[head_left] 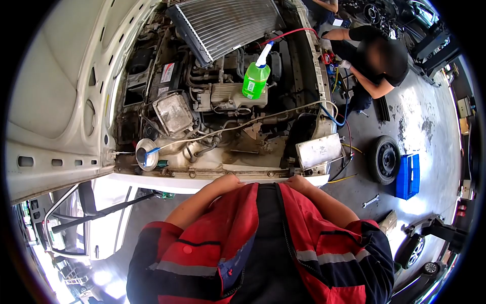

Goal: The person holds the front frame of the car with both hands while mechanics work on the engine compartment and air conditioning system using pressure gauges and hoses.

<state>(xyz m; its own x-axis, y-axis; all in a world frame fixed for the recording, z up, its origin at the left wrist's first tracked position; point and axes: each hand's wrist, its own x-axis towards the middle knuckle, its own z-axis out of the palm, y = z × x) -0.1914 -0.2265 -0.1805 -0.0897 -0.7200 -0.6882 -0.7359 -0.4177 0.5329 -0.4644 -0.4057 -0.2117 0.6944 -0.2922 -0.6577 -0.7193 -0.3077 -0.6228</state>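
My left hand (226, 183) rests against the edge of the car's white fender (202, 185), close to my jacket. On the same edge, further right, lies my right hand (299, 184). The fingers of both hands are largely hidden by the jacket and the angle, and no held object shows. Beyond the fender is the open engine bay, with a grimy engine (230, 95). A spray bottle of green liquid (256, 78) stands upright on the engine. A radiator (230, 25) lies tilted across the bay's far side.
A raised hood (55, 86) is at left. A pale hose (263, 117) crosses the bay; a metal box (320, 151) sits at its right end. A co-worker (379, 58) with gloved hands is at upper right. A wheel (383, 159), blue crate (408, 176) and wrench (371, 201) are on the floor.
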